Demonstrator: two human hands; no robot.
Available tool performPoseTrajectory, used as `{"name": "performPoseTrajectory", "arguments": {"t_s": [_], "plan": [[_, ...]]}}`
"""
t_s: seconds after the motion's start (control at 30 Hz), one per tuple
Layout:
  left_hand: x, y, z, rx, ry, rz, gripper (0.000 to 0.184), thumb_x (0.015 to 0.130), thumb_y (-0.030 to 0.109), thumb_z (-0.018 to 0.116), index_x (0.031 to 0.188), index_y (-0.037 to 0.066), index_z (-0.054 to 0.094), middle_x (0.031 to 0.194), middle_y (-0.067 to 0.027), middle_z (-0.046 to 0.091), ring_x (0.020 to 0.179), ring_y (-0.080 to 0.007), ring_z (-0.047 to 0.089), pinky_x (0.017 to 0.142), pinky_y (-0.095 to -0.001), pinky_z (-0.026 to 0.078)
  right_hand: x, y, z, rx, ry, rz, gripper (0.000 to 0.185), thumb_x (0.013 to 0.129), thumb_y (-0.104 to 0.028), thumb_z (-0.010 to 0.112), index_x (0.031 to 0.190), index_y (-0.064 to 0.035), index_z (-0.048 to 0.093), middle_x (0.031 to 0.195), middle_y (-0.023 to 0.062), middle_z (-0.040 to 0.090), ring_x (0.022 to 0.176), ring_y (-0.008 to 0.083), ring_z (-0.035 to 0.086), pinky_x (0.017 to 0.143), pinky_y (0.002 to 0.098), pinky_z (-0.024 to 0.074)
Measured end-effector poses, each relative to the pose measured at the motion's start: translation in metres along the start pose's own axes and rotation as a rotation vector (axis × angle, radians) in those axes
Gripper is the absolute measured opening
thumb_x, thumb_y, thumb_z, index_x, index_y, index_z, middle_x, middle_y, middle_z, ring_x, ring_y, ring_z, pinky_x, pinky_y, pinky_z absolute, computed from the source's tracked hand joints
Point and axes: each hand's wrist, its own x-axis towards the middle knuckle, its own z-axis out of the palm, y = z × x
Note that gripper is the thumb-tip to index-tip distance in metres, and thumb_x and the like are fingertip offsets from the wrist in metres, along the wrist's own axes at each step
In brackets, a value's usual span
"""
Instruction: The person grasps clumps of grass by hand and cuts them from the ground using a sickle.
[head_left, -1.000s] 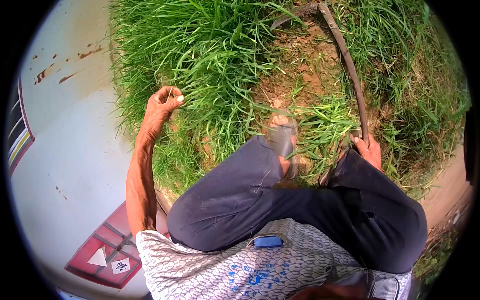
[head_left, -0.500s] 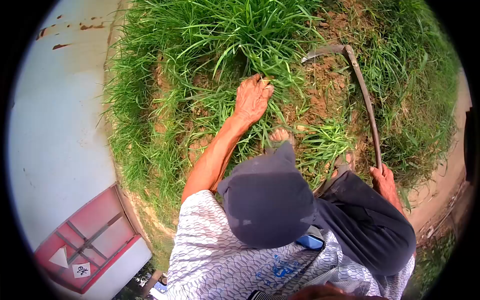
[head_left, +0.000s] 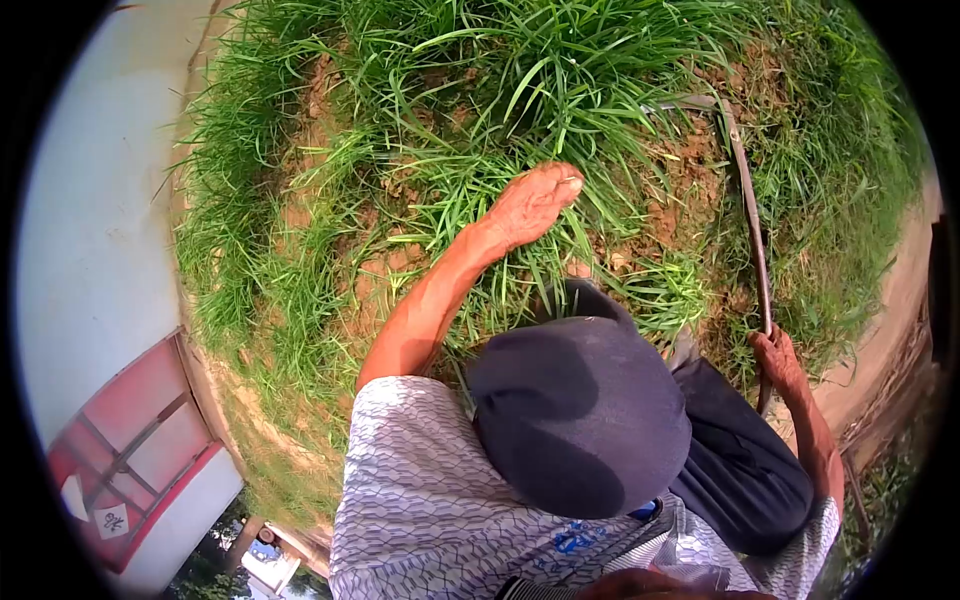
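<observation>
My left hand (head_left: 538,204) is closed low among long green grass (head_left: 575,75), its fingers curled round blades at the base of a tall clump. Part of the grip is hidden by the back of the hand. My right hand (head_left: 781,361) is wrapped round the wooden handle of a sickle (head_left: 748,205), with a short end of the handle showing below the fist. The curved blade at the far end lies against the grass, partly covered by leaves. Loose cut grass (head_left: 668,297) lies in a heap between the two hands, near my feet.
My bent knee (head_left: 585,410) in dark trousers fills the lower middle. Reddish bare soil (head_left: 690,185) shows between clumps. A pale wall (head_left: 100,200) and a red-framed window (head_left: 135,450) stand at left. A dirt path (head_left: 880,355) runs along the right.
The view has shifted a little. My left hand has turned and moved slightly right and down. My right hand now grips farther up the sickle's handle, whose end sticks out below it.
</observation>
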Motion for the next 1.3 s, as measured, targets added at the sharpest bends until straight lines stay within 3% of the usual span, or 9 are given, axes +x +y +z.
{"name": "performPoseTrajectory", "arguments": {"t_s": [0.1, 0.27, 0.47, 0.5, 0.63, 0.73, 0.87, 0.93, 1.3], "plan": [[0.012, -0.007, -0.04, -0.116, 0.125, -0.051, 0.04, 0.099, 0.035, 0.047, 0.113, -0.001, 0.061, 0.106, -0.0059, 0.066, 0.086, -0.014, 0.063, 0.07, -0.0295, 0.048, 0.001, 0.003, 0.007, 0.025, -0.035, 0.026, 0.029, 0.089, -0.031, 0.061, 0.09, -0.0082, 0.043, 0.058, 0.0028, 0.047, 0.044, 0.0146, 0.051, 0.04, 0.0298, 0.0438], [0.064, -0.052, -0.077, -0.156, 0.461, 0.156, 0.023, 0.09, 0.019, 0.056, 0.094, -0.001, 0.065, 0.071, -0.0085, 0.064, 0.064, -0.0223, 0.06, 0.06, -0.0347, 0.047, -0.007, -0.012, 0.009, 0.088, -0.062, 0.048, 0.029, 0.088, -0.03, 0.061, 0.094, -0.0072, 0.043, 0.057, 0.0029, 0.048, 0.041, 0.0155, 0.05, 0.038, 0.0304, 0.044], [0.114, -0.083, -0.07, 0.459, 0.286, 0.074, 0.021, 0.084, 0.026, 0.058, 0.084, 0.007, 0.066, 0.082, -0.0142, 0.066, 0.071, -0.0327, 0.058, 0.068, -0.0418, 0.048, -0.009, -0.016, 0.01, 0.025, -0.043, 0.036, 0.03, 0.089, -0.028, 0.058, 0.101, -0.004, 0.045, 0.058, 0.0033, 0.049, 0.042, 0.0157, 0.052, 0.038, 0.0307, 0.0463], [0.131, -0.124, -0.062, 0.744, 0.413, 0.441, 0.023, 0.086, 0.029, 0.056, 0.083, 0.008, 0.066, 0.087, -0.0113, 0.067, 0.077, -0.0317, 0.06, 0.072, -0.0405, 0.05, -0.008, -0.013, 0.009, 0.014, -0.05, 0.042, 0.03, 0.089, -0.028, 0.058, 0.101, -0.0039, 0.045, 0.058, 0.0033, 0.049, 0.042, 0.0158, 0.052, 0.039, 0.0306, 0.0465], [0.132, -0.079, -0.057, 0.282, 0.254, -0.227, 0.031, 0.091, 0.038, 0.053, 0.084, 0.011, 0.065, 0.078, -0.011, 0.064, 0.075, -0.0253, 0.062, 0.072, -0.0387, 0.051, -0.008, -0.014, 0.01, -0.023, -0.058, 0.034, 0.028, 0.089, -0.029, 0.058, 0.097, -0.005, 0.045, 0.057, 0.0038, 0.049, 0.042, 0.0164, 0.052, 0.039, 0.0308, 0.0458], [0.135, -0.106, -0.046, -0.329, 0.366, -0.125, 0.031, 0.09, 0.035, 0.051, 0.074, 0.012, 0.063, 0.072, -0.0047, 0.062, 0.068, -0.0177, 0.06, 0.07, -0.0358, 0.049, -0.009, -0.018, 0.013, -0.027, -0.064, 0.04, 0.029, 0.088, -0.031, 0.059, 0.095, -0.006, 0.045, 0.056, 0.0041, 0.048, 0.042, 0.0165, 0.052, 0.04, 0.0308, 0.045], [0.146, -0.113, -0.054, 0.011, 0.293, -0.122, 0.03, 0.086, 0.03, 0.057, 0.063, 0.012, 0.06, 0.058, -0.0008, 0.056, 0.059, -0.0144, 0.054, 0.061, -0.0315, 0.043, -0.004, -0.012, 0.017, -0.013, -0.074, 0.031, 0.029, 0.088, -0.032, 0.059, 0.093, -0.0071, 0.045, 0.057, 0.0031, 0.049, 0.044, 0.0153, 0.052, 0.041, 0.0304, 0.046], [0.146, -0.114, -0.058, -0.34, 0.305, 0.004, 0.032, 0.086, 0.03, 0.06, 0.058, 0.013, 0.057, 0.053, 0.0001, 0.054, 0.057, -0.0142, 0.053, 0.059, -0.0296, 0.041, -0.003, -0.012, 0.018, 0.01, -0.074, 0.024, 0.028, 0.089, -0.033, 0.059, 0.091, -0.0088, 0.045, 0.057, 0.0024, 0.049, 0.044, 0.0145, 0.051, 0.041, 0.0304, 0.0461], [0.085, -0.094, -0.072, -1.149, 0.098, 0.083, 0.019, 0.091, 0.016, 0.066, 0.102, 0.003, 0.058, 0.093, -0.0104, 0.064, 0.087, -0.0164, 0.061, 0.067, -0.0269, 0.049, 0.003, -0.007, 0.021, 0.053, -0.104, 0.024, 0.031, 0.089, -0.034, 0.061, 0.093, -0.0074, 0.046, 0.061, 0.0016, 0.048, 0.047, 0.0141, 0.052, 0.043, 0.0301, 0.0466]]}}
